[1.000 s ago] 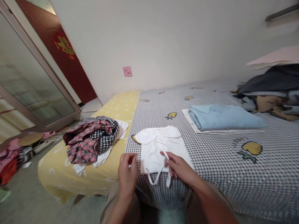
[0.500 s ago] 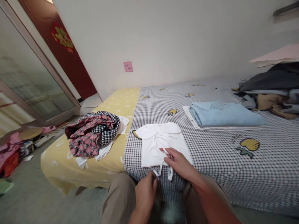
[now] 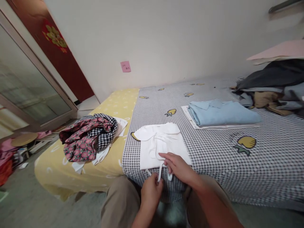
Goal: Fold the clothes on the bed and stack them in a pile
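Note:
A white folded top with a wide collar lies at the bed's near edge, its thin white ties hanging over the front. My left hand is below the garment's lower edge, fingers closed on one white tie. Just above it, my right hand rests over the lower part of the top. Its index finger reaches across the cloth, while the thumb and other fingers close at the upper end of the tie. A second tie loop dangles under the right hand.
Left on the yellow sheet is a heap of floral and checked clothes. Folded light-blue clothing lies on white cloth to the right, with a dark clothes pile beyond. My knees touch the bed's front area.
My left hand has moved slightly up and right to the tie. My right hand has shifted a little down along the top. The whole view has turned slightly right.

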Demonstrator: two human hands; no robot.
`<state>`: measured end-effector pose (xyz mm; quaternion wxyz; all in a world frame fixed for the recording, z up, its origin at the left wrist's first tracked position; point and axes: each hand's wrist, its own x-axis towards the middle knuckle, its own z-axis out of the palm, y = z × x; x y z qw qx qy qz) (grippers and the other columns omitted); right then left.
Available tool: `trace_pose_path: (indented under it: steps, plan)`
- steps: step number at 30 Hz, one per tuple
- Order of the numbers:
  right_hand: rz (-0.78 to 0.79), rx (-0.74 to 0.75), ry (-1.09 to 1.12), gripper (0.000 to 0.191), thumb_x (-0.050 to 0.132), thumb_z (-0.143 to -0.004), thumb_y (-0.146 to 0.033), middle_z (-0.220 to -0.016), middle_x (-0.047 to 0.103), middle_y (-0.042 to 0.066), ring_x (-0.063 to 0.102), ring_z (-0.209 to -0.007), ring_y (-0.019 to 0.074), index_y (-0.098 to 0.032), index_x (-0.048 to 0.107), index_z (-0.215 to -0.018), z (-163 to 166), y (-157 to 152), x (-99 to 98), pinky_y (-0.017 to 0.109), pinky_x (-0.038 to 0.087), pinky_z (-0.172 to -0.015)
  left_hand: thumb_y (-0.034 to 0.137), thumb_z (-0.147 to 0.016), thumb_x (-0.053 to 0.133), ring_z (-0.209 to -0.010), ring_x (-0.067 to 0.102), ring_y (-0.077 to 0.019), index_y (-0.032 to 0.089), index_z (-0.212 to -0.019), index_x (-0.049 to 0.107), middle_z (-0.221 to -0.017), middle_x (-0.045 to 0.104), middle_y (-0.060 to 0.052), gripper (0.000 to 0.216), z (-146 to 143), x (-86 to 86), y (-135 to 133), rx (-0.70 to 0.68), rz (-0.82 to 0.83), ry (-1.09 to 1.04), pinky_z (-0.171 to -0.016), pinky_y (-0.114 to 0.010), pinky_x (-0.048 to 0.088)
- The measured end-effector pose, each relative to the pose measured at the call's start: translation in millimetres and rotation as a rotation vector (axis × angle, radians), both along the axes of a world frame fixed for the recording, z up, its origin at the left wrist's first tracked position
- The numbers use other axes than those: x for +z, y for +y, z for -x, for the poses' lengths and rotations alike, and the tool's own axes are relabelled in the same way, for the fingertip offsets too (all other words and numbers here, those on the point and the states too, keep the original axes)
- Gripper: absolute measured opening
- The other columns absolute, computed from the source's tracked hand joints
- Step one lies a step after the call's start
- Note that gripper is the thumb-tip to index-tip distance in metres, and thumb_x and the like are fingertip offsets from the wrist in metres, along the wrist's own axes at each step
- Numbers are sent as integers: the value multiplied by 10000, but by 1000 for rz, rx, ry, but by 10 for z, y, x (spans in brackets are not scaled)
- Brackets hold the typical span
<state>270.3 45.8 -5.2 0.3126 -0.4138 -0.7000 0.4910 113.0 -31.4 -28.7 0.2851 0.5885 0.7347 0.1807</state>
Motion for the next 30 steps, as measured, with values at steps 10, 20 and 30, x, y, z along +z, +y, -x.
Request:
trace_pose_path:
  steps: [10,20,30]
  plan:
    - [-207,38,-151,206,574,-872,-319,-852,641,44,604,-792,205,-234,745,-949,83,-23,86,309,438,-704,404,-869,536,-654,556,-148,203,-780,654,-666,622,14,249,-55,914,239,-120,-235,-333,-628,-265,395]
    - [223,-108,157,414,461,-909,-517,-587,539,-46,469,-434,108,-181,700,-948,88,82,47,256,362,-484,234,-926,399,-754,616,-157,233,-1362,518,-994,612,-50,452,160,813,452,-14,-452,-51,-703,-282,469]
    - [347,-145,300,492,472,-862,-649,-567,557,-35,472,-435,102,-187,586,-734,62,93,128,258,342,-478,356,-978,468,-806,688,-215,241,-994,663,-832,743,-23,228,-42,767,434,-143,-225,293,-622,-277,324]
